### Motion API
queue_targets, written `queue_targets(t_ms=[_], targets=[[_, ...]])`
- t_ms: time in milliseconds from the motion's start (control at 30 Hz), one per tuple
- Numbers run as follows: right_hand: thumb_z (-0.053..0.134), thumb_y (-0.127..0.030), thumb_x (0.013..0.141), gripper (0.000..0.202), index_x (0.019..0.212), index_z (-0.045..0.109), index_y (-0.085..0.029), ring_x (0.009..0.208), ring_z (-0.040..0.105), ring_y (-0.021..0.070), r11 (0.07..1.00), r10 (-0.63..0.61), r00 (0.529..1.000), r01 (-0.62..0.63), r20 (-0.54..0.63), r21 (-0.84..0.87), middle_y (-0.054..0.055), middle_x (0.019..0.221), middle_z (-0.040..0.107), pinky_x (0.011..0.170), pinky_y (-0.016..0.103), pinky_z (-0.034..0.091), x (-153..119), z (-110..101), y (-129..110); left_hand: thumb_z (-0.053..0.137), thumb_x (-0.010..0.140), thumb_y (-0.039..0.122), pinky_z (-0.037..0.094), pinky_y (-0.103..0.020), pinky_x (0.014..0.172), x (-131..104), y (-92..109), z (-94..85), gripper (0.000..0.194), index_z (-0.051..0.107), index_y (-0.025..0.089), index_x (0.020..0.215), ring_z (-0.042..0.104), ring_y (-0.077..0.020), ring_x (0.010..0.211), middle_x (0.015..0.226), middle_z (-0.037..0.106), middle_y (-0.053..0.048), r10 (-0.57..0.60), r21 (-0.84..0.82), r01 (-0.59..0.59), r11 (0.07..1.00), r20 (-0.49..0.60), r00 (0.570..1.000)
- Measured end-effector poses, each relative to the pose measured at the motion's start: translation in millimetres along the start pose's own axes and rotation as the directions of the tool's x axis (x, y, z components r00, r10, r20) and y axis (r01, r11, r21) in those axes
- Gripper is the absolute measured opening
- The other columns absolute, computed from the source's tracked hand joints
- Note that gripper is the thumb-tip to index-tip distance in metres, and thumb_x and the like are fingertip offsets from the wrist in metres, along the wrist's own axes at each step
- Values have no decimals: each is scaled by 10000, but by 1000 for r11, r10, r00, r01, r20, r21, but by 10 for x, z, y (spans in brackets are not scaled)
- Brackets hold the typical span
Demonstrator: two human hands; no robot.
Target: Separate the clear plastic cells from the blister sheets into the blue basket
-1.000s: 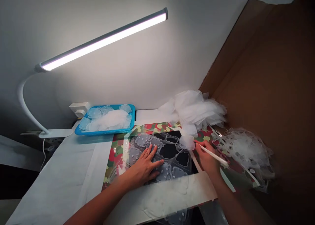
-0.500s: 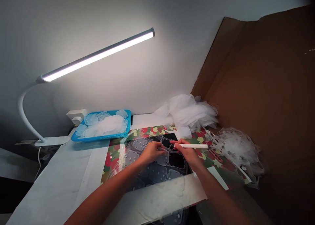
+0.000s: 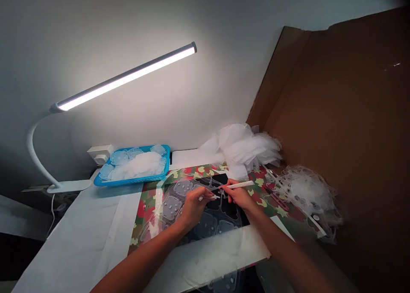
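My right hand is closed around a slim white pen-like tool, whose back end points up and to the right. Its tip end is at a sheer, translucent sheet with outlined shapes, spread over a black board. Close by on the left, my left hand has thumb and fingers pinched on a small whitish translucent piece. Thin, sheer strands stretch between the two hands. The tool's very tip is too small to make out.
A blue tray holds sheer cut pieces. White sheer fabric is heaped at the back, with tangled scraps on the right near scissors. A lamp and a cardboard panel stand around the table.
My left fingers have curled into a pinch with a whitish piece showing between them. The tool in my right hand has tilted, its back end rising and shifting left.
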State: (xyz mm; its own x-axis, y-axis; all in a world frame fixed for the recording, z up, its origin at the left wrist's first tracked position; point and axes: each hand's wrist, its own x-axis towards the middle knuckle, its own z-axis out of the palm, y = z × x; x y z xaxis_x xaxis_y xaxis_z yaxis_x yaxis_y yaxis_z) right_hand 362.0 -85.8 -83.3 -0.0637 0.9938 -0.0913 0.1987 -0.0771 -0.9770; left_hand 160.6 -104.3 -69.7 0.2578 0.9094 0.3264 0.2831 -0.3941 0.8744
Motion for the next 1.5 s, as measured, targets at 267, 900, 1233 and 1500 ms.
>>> queue_targets(t_ms=[267, 900, 1233, 1500], targets=[[741, -492, 646, 392, 650, 490, -191, 552, 601, 117, 993, 43, 993, -54, 107, 102, 33, 685, 690, 450, 199, 401, 180, -389, -40, 612, 816, 359, 477, -256, 661, -62, 43, -277, 211, 605, 178, 924, 622, -159, 745, 813, 660, -27, -211, -272, 227, 935, 87, 974], [563, -237, 864, 189, 681, 545, -193, 861, 593, 174, 820, -377, 894, 444, 243, -360, 39, 976, 637, 763, 292, 435, -131, 563, -162, 508, 936, 355, 500, -309, 590, -424, -166, -555, 397, 549, 292, 1326, 701, -227, 771, 1463, 464, -118, -30, 766, -319, 557, 403, 915], [523, -156, 866, 154, 720, 525, -207, 868, 578, 194, 743, -379, 884, 467, 274, -480, 37, 934, 636, 787, 333, 444, -93, 648, -169, 516, 923, 442, 526, -363, 631, -429, -130, -557, 514, 441, 342, 1421, 703, -245, 762, 1581, 246, -99, -232, 836, -210, 507, 367, 901], [455, -194, 917, 164, 858, 607, -206, 938, 603, 243, 645, -431, 858, 511, 281, -568, 87, 962, 676, 834, 364, 464, -167, 693, -183, 505, 929, 402, 537, -414, 640, -409, -121, -554, 486, 452, 342, 1408, 710, -278, 753, 1569, 254, -144, -264, 829, -204, 521, 384, 885]])
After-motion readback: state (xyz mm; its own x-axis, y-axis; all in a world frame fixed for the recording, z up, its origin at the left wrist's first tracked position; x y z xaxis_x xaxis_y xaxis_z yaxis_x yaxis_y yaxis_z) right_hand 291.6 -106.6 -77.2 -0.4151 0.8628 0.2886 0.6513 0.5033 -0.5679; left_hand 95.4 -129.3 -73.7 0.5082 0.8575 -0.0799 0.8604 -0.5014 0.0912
